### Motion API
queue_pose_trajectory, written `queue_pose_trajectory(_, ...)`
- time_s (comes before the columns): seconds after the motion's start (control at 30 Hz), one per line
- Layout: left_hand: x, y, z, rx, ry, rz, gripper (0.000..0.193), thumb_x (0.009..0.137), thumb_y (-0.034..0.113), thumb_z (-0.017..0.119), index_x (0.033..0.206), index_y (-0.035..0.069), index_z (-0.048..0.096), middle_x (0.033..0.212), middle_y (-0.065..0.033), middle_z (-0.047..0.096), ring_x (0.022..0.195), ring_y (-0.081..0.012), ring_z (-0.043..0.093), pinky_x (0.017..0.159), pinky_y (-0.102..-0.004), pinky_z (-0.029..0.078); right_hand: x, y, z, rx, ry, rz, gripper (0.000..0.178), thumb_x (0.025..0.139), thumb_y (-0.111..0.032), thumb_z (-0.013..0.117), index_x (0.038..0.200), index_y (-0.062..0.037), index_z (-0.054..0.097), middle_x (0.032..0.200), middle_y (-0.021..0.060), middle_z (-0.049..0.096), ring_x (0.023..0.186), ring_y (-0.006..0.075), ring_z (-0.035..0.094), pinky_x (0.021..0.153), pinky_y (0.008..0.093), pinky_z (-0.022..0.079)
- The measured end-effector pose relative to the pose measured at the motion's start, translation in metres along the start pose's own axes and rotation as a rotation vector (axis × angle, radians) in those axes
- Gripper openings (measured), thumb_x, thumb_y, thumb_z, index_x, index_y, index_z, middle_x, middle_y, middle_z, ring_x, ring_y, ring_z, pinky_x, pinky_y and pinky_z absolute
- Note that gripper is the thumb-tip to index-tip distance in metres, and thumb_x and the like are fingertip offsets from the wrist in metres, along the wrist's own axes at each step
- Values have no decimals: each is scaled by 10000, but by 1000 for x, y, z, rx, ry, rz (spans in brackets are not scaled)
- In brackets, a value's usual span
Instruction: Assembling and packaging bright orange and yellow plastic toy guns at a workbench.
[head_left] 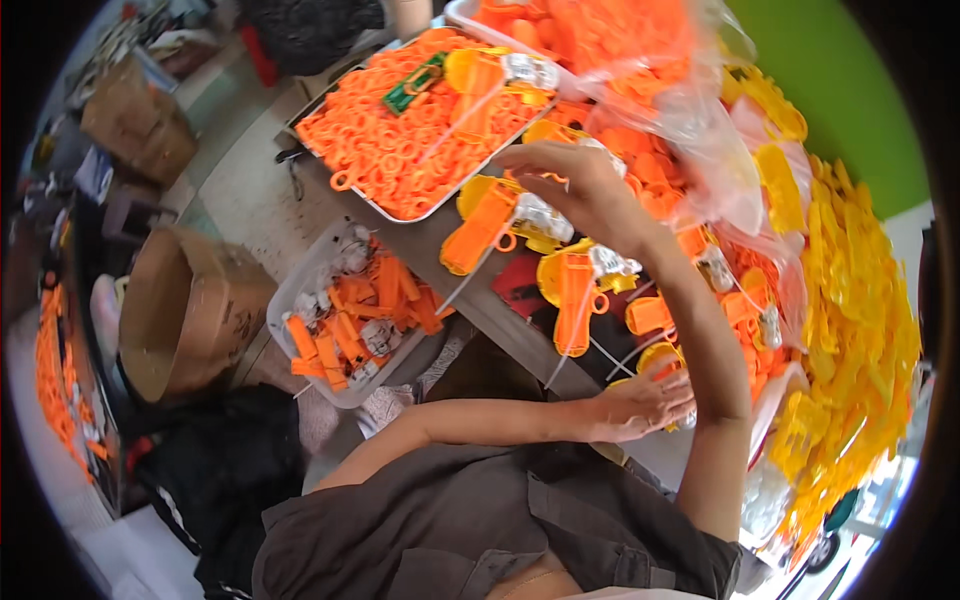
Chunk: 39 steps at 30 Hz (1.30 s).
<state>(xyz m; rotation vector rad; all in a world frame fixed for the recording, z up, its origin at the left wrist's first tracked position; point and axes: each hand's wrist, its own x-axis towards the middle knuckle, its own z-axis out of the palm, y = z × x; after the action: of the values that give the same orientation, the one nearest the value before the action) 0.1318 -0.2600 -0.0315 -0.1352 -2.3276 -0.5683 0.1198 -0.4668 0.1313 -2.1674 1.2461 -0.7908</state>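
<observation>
Dark brown short-sleeved cloth shirt: nearest item, near side of silver-rimmed shallow rectangular tray (landmark). Tray contents: small orange plastic rings, heaped; on top, 1 small green plastic pc..

R. hand, bare: raised by tray's right edge, fingers curled; can't tell if anything's gripped.

L. hand, bare: well to near right of tray, fingers loosely bent, close to yellow plastic pc.; can't tell if it grips.

Orange-and-yellow plastic assemblies, several, w/ silver-wrapped parts & thin white straps: strung out from tray's right edge toward L. hand; 1 more atop tray.

Translucent plastic bin, w/ orange rectangular plastic pcs.: near left of tray.

Open brown cardboard box: farther left of tray, past bin.

Clear plastic bag, crumpled: right of tray.

Yellow plastic pcs., big heap: far right of tray.
</observation>
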Motion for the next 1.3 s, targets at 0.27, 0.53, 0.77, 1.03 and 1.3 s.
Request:
queue_pose_trajectory(0.27,-4,7,-9,-740,304,-189,218,958,204,556,1113,59,604,1134,-91,633,1076,-258,595,933,-393,468,92,-10,82,-329,162,-283,313,911,-135,651,1209,-65,587,1179,143,611,1063,339,594,905,408,518)
queue_pose_trajectory(0.53,-8,13,-3,-899,144,-361,210,953,175,575,1123,55,605,1137,-105,636,1066,-258,593,935,-379,467,133,-10,142,-738,82,-489,509,965,-459,535,1420,-242,468,1455,78,438,1323,312,429,1076,547,368)
queue_pose_trajectory(0.77,1,11,-31,-1268,145,-465,218,957,176,582,1135,53,606,1148,-112,633,1071,-256,587,945,-369,464,138,17,132,-779,45,-511,378,982,-354,505,1298,-163,581,1377,68,520,1336,251,423,1121,509,326)
queue_pose_trajectory(1.03,0,7,-11,-1244,-52,-436,309,999,200,522,1265,52,575,1265,-108,600,1169,-239,558,1016,-375,438,138,32,113,-905,123,-568,184,893,-284,598,1004,-138,588,1169,31,544,1113,216,506,811,413,484)
queue_pose_trajectory(1.3,-14,10,20,-577,61,-142,437,1017,217,480,1413,36,443,1425,-122,495,1296,-251,470,1123,-382,336,155,43,105,-715,256,-637,182,880,-269,629,869,-101,562,902,45,518,910,200,543,548,325,538)
